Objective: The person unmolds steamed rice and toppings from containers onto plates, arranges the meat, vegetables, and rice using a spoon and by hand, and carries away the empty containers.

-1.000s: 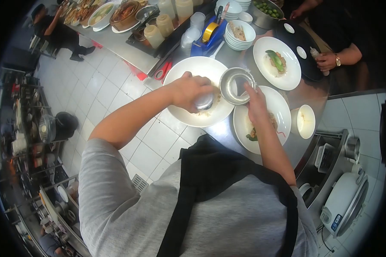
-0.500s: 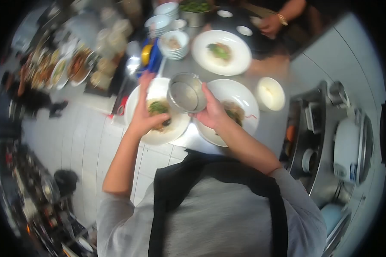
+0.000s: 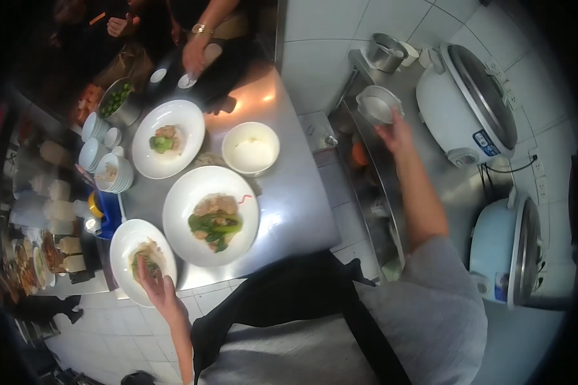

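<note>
My right hand (image 3: 398, 133) grips a small round metal bowl (image 3: 376, 106), held out at the edge of the steel side counter. My left hand (image 3: 165, 300) has its fingers stretched out and holds nothing. It overlaps the near rim of a white plate (image 3: 123, 260) of food; whether it touches the plate I cannot tell. Beside that plate, a larger white plate (image 3: 180, 237) carries greens and pale meat. Farther back are another plate (image 3: 191, 151) with a similar portion and a deep white bowl (image 3: 250, 153).
A white rice cooker (image 3: 446, 119), a blue one (image 3: 491, 237) and a metal pot (image 3: 385, 56) stand on the right counter. Stacked small bowls (image 3: 117, 179) and a pot of greens (image 3: 128, 106) line the table's left. Across it, a co-worker's hand (image 3: 196, 59) reaches over a dark surface.
My view has turned right. My right hand has carried the metal bowl away from above the plates to the side counter. My left hand has moved apart from the bowl and drawn lower.
</note>
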